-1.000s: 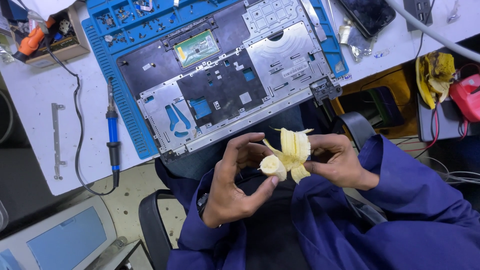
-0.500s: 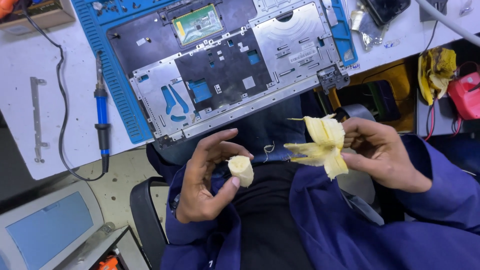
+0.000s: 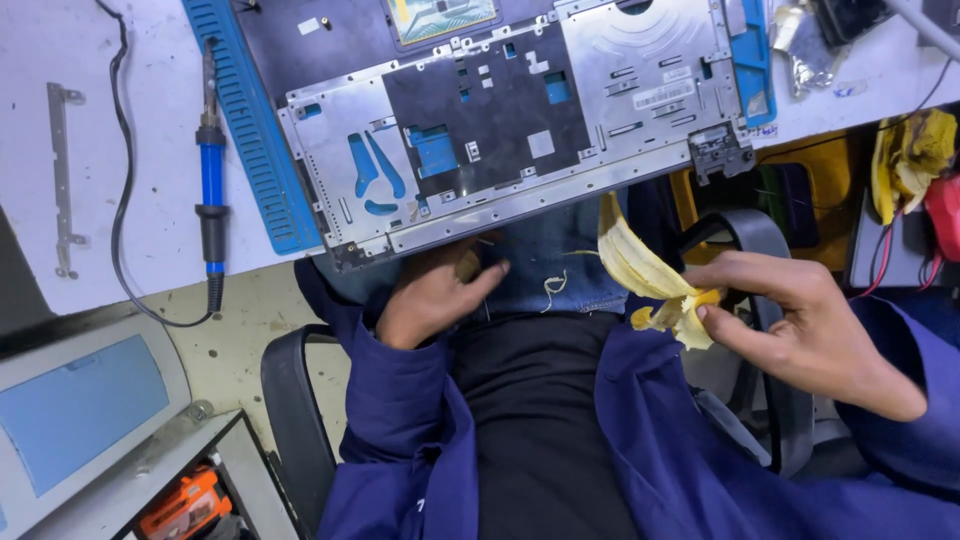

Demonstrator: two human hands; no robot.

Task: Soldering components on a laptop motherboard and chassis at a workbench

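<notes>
My right hand pinches an empty yellow banana peel out to the right of my lap, its flaps hanging open. My left hand is curled low against my thigh, just under the edge of the opened laptop chassis. A small pale piece of banana shows between its fingers. Both arms wear dark blue sleeves.
The laptop chassis lies on a blue mat on a white bench. A blue-handled soldering iron with its cord lies to the left, beside a thin metal bracket. A yellow cloth sits at far right. Black chair armrests flank my lap.
My hands have moved apart. The right hand carried the peel out to the right, and the left hand with the banana piece rose toward the laptop's edge.
</notes>
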